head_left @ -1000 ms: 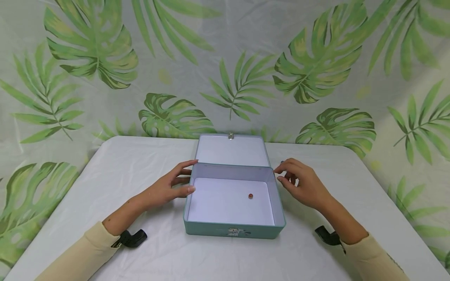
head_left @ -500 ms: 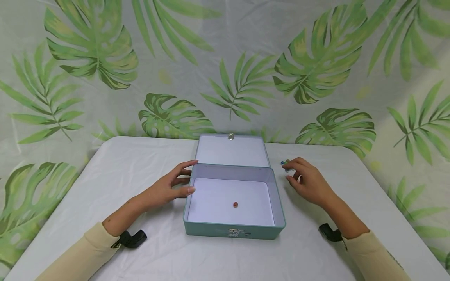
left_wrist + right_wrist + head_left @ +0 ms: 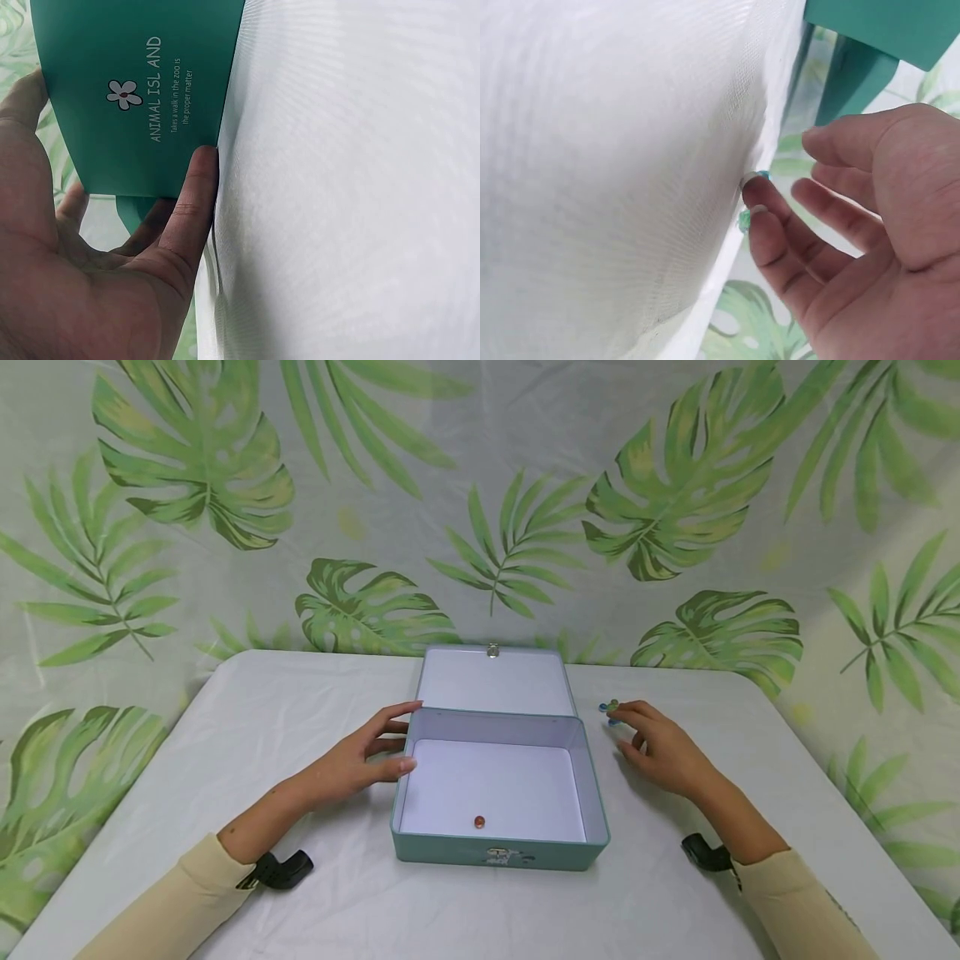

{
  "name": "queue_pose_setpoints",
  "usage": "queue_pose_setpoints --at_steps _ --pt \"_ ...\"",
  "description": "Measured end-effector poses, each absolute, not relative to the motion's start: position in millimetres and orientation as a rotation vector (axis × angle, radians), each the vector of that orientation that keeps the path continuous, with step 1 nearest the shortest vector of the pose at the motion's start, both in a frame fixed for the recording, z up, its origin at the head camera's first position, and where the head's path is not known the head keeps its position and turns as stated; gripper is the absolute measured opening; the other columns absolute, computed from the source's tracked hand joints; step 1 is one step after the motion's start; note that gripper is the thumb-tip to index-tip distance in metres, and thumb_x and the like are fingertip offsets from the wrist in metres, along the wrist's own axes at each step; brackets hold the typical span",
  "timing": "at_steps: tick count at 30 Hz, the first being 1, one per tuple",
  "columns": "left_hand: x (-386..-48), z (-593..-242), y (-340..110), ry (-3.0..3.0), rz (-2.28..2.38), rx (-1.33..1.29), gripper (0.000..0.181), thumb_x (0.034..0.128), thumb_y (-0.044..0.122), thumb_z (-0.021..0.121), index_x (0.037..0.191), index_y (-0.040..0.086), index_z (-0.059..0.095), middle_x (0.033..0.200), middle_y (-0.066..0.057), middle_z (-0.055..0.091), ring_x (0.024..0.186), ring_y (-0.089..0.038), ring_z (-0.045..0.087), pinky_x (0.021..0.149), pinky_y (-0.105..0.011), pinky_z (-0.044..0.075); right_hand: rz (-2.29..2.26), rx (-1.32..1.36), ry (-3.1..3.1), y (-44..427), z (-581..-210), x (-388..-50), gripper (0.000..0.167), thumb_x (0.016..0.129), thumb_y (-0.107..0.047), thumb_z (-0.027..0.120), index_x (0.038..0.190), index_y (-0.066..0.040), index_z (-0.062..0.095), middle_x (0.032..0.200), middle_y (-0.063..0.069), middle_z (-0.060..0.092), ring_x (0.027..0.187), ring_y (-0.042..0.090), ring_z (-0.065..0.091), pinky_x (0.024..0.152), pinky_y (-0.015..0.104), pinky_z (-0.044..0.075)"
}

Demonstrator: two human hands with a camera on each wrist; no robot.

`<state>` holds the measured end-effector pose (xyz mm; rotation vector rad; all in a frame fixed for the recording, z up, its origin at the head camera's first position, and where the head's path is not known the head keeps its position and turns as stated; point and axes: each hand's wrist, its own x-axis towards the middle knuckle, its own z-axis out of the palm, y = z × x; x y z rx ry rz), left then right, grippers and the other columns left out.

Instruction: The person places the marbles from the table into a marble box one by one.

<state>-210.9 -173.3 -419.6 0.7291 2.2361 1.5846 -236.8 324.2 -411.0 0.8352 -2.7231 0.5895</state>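
A green tin box (image 3: 498, 853) stands with its hinged lid (image 3: 495, 681) swung back. One orange-brown marble (image 3: 479, 822) lies on its white floor, close to the front wall. My left hand (image 3: 360, 756) rests against the box's left side, fingers extended; in the left wrist view its fingertips touch the printed green wall (image 3: 142, 150). To the right of the lid, my right hand (image 3: 667, 745) hovers with fingers loosely bent over several small blue and green marbles (image 3: 613, 704). In the right wrist view, a green marble (image 3: 744, 220) shows at a fingertip, thumb apart. The fingers partly hide the group.
A white cloth (image 3: 322, 893) covers the table. Behind it hangs a leaf-patterned sheet (image 3: 525, 443). The tin's raised walls and its lid lie between the two hands. A black wrist device (image 3: 705, 853) sits below the right forearm.
My right hand has moved right, away from the box's rim, to the marbles, which have come into view. The orange-brown marble has rolled forward and left inside the tin. The left hand stays put.
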Motion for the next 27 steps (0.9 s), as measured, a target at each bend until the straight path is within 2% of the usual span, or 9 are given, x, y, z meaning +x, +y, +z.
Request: queue_pose_setpoints --at_steps 9,17,27 --pt "-210.2 -419.2 -173.7 2.231 1.585 0.73 0.081 0.1035 0.029 0.072 0.167 0.043 0.024 0.162 -0.009 0.037 0.152 -0.037 0.04 0.1 -0.047 0.059 0.594 0.845 -2.826 325.3 -409.8 -235.3 0.046 0.096 0.006 0.07 0.141 0.006 0.061 0.138 0.024 0.06 0.079 0.007 0.056 0.066 0.028 0.051" --pt "-210.2 -418.8 -173.1 2.224 1.591 0.716 0.08 0.1032 0.03 0.073 0.166 0.045 0.025 0.162 -0.009 0.037 0.152 -0.036 0.04 0.101 -0.047 0.059 0.589 0.836 -2.804 326.8 -412.6 -236.6 0.046 0.093 0.007 0.074 0.138 0.008 0.062 0.133 0.023 0.059 0.078 0.011 0.058 0.068 0.03 0.054" --pt "-208.7 -417.4 -172.6 2.221 1.596 0.712 0.081 0.1031 0.029 0.073 0.166 0.044 0.025 0.162 -0.008 0.037 0.152 -0.036 0.04 0.1 -0.046 0.059 0.577 0.774 -2.844 327.6 -412.5 -236.9 0.042 0.093 0.002 0.077 0.133 0.008 0.064 0.129 0.023 0.058 0.076 0.012 0.055 0.067 0.029 0.05"
